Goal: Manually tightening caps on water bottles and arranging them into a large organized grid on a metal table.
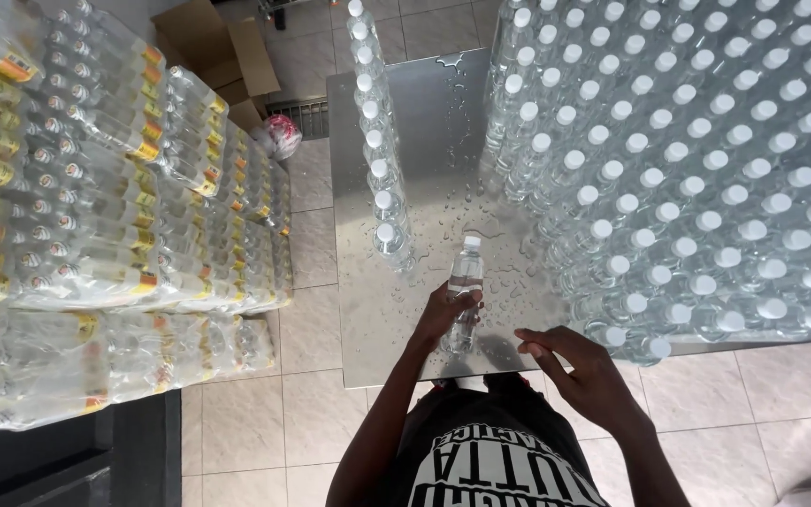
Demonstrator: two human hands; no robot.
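Head view: steel table (424, 122), wet with droplets, near edge just in front of the person, left edge open to a tiled floor (265, 413); a bare lane of tabletop runs far-to-near between a single row of bottles (374, 141) on its left and a massed block of white-capped bottles (706, 169) filling the right side up to the right and near edges; that lane is the only open room on the table. Left hand (445, 314) clamped round a clear unlabelled bottle (465, 282) with a white cap, standing in the lane near the near edge; right hand (579, 371) open, fingers spread, holding nothing, just right of the bottle and apart from it. Left of the table, across a strip of floor: shrink-wrapped packs (114, 216) of bottles with yellow-orange labels, stacked in tiers; far left, brown cardboard boxes (227, 56) and a red-and-white bundle (279, 134) on the floor.
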